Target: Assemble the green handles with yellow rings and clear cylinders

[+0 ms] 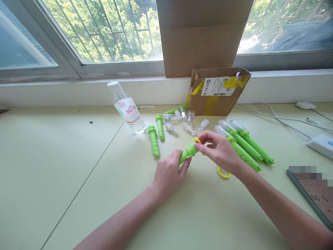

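My left hand (170, 170) is wrapped round a green plastic handle (189, 152), its threaded end pointing up and to the right. Between the fingertips of my right hand (217, 149) is a yellow ring (197, 140), right at the threaded end; I cannot tell whether it sits around the thread. A second yellow ring (224, 173) lies on the table below my right wrist. Several green handles with clear caps (240, 142) lie to the right, partly behind my right hand. Left of centre lie two bare green handles (153, 141) (160, 127).
Clear plastic caps and white nozzle-like pieces (171, 128) lie loose beyond my hands. A water bottle (129, 110) stands at the back left, a cardboard box (215, 99) at the back. At right are a phone (313, 194), a power strip (321, 145) and white cables (286, 118).
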Demonstrator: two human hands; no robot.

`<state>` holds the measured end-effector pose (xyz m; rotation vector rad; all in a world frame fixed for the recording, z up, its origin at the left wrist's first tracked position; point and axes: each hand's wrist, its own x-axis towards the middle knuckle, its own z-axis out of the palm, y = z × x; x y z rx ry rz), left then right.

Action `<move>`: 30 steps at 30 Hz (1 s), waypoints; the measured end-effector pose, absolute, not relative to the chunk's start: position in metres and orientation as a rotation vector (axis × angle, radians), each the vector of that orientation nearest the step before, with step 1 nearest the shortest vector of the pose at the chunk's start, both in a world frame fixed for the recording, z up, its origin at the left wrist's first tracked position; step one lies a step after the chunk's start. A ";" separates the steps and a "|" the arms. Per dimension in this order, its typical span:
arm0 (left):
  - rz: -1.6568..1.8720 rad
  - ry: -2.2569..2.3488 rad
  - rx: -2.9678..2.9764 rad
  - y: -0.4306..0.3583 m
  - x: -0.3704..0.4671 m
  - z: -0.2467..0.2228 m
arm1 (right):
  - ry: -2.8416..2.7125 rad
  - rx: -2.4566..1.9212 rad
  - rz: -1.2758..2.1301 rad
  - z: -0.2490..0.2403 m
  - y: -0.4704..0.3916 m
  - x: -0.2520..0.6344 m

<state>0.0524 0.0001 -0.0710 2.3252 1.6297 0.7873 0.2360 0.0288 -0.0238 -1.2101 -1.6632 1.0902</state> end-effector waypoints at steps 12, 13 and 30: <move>0.780 1.633 2.340 0.000 0.053 -0.073 | -1.690 -1.226 1.118 -0.024 0.032 0.239; 0.780 1.633 2.340 0.000 0.053 -0.073 | -1.700 -1.223 1.113 -0.024 0.032 0.239; 0.790 1.624 2.338 0.000 0.052 -0.072 | -1.686 -1.170 1.049 -0.024 0.029 0.235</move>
